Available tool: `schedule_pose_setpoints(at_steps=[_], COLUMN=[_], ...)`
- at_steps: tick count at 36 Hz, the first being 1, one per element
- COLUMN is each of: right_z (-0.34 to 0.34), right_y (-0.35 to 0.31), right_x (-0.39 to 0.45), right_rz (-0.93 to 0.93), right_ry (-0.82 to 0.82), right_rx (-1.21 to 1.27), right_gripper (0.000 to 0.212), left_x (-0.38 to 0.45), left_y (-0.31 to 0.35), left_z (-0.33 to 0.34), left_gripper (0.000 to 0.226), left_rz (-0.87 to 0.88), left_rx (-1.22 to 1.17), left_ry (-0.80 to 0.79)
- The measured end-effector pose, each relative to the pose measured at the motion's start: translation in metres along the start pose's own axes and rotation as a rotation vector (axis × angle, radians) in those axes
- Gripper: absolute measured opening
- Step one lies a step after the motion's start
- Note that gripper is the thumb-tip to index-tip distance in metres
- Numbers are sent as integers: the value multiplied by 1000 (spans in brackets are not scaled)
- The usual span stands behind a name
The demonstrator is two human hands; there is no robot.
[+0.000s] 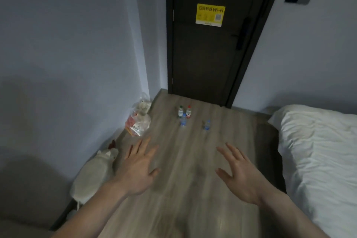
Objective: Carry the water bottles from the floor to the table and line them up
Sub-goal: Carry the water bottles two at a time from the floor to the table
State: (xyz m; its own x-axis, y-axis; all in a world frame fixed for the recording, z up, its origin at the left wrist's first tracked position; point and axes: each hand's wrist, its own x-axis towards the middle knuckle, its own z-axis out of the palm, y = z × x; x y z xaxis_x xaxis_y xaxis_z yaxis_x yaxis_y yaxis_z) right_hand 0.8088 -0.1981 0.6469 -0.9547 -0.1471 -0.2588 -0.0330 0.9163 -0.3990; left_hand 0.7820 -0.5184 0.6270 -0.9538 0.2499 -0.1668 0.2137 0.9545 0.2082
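Observation:
Several small water bottles stand upright on the wooden floor near the door: one with a green cap [180,111], one with a red cap [188,112], a blue one [183,120] just in front of them, and another blue one [207,124] apart to the right. My left hand [138,168] and my right hand [240,173] are stretched out over the floor well short of the bottles, fingers spread, holding nothing. No table is in view.
A dark door [210,44] with a yellow sign closes the far end. A plastic bag of items [138,121] and a white plush toy [94,176] lie along the left wall. A bed with white bedding [318,150] fills the right side.

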Motion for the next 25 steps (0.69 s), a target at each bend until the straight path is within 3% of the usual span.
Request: schedule_pose_setpoints(at_steps=[10, 25], right_z=[-57, -159], right_y=[95, 192], right_x=[134, 347], right_rz=[41, -76], right_ry=[-25, -169], right_rx=[10, -56], right_gripper=[70, 70], left_x=[179, 355], left_y=[59, 98], left_z=[-10, -8], left_gripper=[76, 77], left_rz=[56, -195], left_rx=[-11, -59], left_ry=[-32, -39])
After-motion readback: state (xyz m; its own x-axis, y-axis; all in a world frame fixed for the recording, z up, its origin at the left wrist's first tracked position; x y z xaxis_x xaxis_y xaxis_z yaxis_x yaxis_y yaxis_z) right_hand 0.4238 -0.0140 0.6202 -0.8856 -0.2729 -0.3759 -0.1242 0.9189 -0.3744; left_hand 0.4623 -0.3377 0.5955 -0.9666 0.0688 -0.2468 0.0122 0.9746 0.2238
